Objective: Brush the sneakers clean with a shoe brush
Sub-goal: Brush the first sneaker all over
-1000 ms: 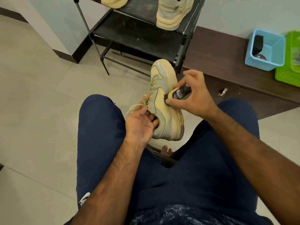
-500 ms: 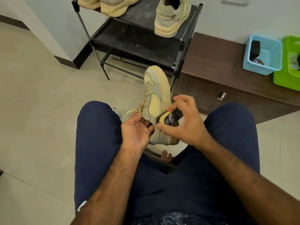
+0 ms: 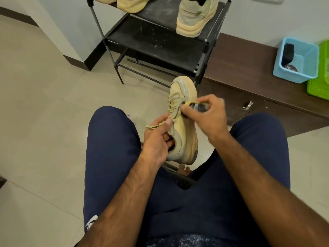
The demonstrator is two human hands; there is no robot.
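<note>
A tan sneaker (image 3: 185, 132) is held up between my knees, toe pointing away. My left hand (image 3: 156, 139) grips it at the heel opening, fingers inside the collar and thumb by the laces. My right hand (image 3: 208, 118) pinches a small shoe brush (image 3: 195, 106) with a yellow and black back, pressed against the sneaker's side near the laces. Its bristles are hidden against the shoe.
A black shoe rack (image 3: 160, 43) stands ahead, holding another tan sneaker (image 3: 194, 16) and a further sneaker (image 3: 128, 2) on its top shelf. At right runs a low dark wood cabinet (image 3: 249, 72) with a blue basket (image 3: 295, 59) and a green basket (image 3: 320, 77). Tiled floor lies to the left.
My right hand has slid the brush from the sneaker's heel side forward toward the laces. The sneaker stays in my left hand.
</note>
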